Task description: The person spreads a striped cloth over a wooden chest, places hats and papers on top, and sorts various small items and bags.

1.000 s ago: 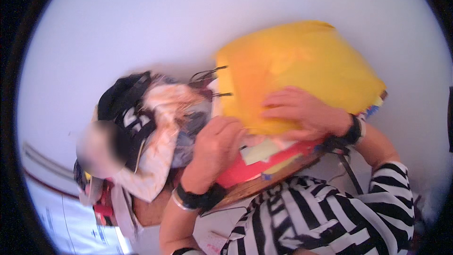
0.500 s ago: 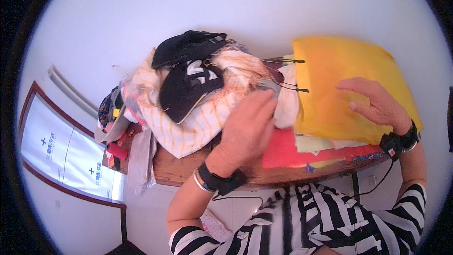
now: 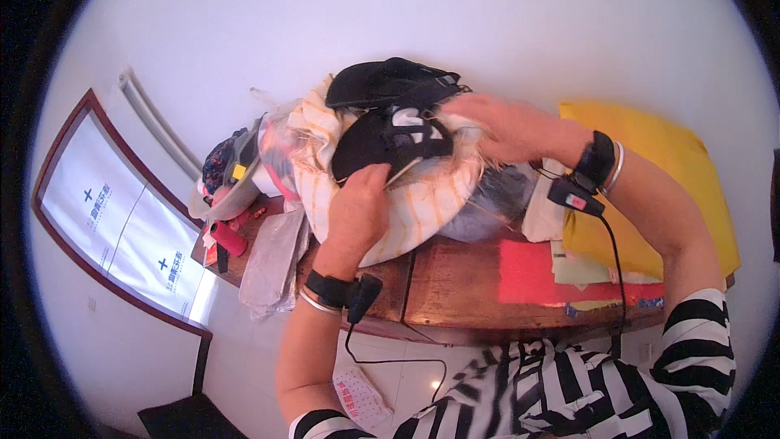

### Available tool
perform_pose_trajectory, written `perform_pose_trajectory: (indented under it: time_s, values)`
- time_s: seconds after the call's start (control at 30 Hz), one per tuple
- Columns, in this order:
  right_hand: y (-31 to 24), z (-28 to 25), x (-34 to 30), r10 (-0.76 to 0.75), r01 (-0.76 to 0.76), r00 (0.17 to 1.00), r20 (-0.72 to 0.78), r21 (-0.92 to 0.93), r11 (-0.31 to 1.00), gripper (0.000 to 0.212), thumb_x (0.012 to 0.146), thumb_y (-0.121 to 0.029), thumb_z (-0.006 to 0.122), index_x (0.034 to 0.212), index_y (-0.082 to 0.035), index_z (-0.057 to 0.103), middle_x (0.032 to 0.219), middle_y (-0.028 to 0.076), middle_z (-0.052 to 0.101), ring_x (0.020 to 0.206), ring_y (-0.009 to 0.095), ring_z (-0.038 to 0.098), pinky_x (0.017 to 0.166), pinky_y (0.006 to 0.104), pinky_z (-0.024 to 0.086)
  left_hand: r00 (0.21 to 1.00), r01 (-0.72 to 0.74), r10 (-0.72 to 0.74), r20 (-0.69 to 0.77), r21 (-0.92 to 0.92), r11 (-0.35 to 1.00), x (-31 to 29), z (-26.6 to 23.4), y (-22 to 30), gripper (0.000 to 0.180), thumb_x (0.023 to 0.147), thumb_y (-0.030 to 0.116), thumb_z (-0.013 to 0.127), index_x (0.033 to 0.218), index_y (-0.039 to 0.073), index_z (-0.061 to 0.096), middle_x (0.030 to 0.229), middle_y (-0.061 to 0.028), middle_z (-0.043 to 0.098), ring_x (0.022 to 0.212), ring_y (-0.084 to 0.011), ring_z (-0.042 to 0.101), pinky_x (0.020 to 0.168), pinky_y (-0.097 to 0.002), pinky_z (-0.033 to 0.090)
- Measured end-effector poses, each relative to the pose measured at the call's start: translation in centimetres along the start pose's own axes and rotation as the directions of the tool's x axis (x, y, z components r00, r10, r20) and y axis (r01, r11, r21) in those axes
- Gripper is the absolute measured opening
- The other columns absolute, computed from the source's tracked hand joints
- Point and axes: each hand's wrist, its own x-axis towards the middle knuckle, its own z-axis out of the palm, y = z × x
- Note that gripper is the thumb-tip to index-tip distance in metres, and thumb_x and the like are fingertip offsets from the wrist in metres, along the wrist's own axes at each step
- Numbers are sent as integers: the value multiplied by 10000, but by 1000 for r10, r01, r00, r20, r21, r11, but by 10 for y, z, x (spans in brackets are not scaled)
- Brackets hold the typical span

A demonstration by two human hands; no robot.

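We've got both hands over the front cap [image 3: 366, 146], which sits on the scarf [image 3: 431, 215] approx. mid-left on the counter [image 3: 459, 284], w/ the back cap [image 3: 386, 85] behind it, toward the wall edge. Our L hand [image 3: 357, 215] comes in from the counter's front edge, fingers narrow & bunched at the brim; prob. there b/c the brim is the nearest firm bit. Can't tell if they pinch it or only rest on it. Our R hand [image 3: 520, 126] reaches across to the caps' right side, fingers blurred, so can't tell if wide or narrow, or touching. Opp. sides, we'd guess, so the cap is kept steady btwn them.

Scarf lies bunched under the front cap, prob. acting as a soft bed; the grey bag [image 3: 504, 195] shows just R of it. Yellow bundle [image 3: 703, 175] is at the counter's right end, near the wall, maybe b/c it's bulky & needs backing. Red cloth [image 3: 524, 276] lies flat nr the front edge, prob. b/c it's thin. At the left end: tub [image 3: 219, 210] w/ odds & ends, spool [image 3: 227, 238] and packet [image 3: 272, 264], the latter hanging past the front-left edge.
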Motion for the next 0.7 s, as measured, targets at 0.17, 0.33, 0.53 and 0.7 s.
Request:
perform_pose_trajectory:
  time_s: [0.17,0.33,0.53,0.7]
  values:
    - [25,4,54,105,-131,985,139,189,973,676,738,-162,659,1381,-110,455,1331,155,524,1161,309,536,990,398,436,991,0,-5,-132,-38,999,-1,5,1,291,793,-14,550,1077,9,611,1038,-171,655,951,-338,634,797,-399,531]
    - [38,-5,101,319,-347,936,147,514,784,689,692,-116,641,1360,-90,476,1258,158,575,1104,288,585,912,387,490,973,7,-27,-229,-90,996,-16,1,-2,268,802,-25,545,1060,2,612,1021,-176,660,903,-353,647,767,-392,541]
    - [59,51,102,195,-195,981,-20,-173,965,484,711,-65,609,1192,-58,560,1001,176,651,1000,406,599,848,477,500,948,-40,-5,-317,-134,990,-13,9,0,271,776,-29,561,1043,-8,605,989,-187,653,898,-356,644,774,-393,539]
    - [55,47,103,344,-337,924,-165,68,939,293,781,-100,588,1071,-64,586,924,218,646,920,401,617,774,463,477,946,-37,7,-324,-87,996,-15,12,-2,367,718,-42,596,1080,15,609,1060,-177,657,944,-349,646,810,-394,539]
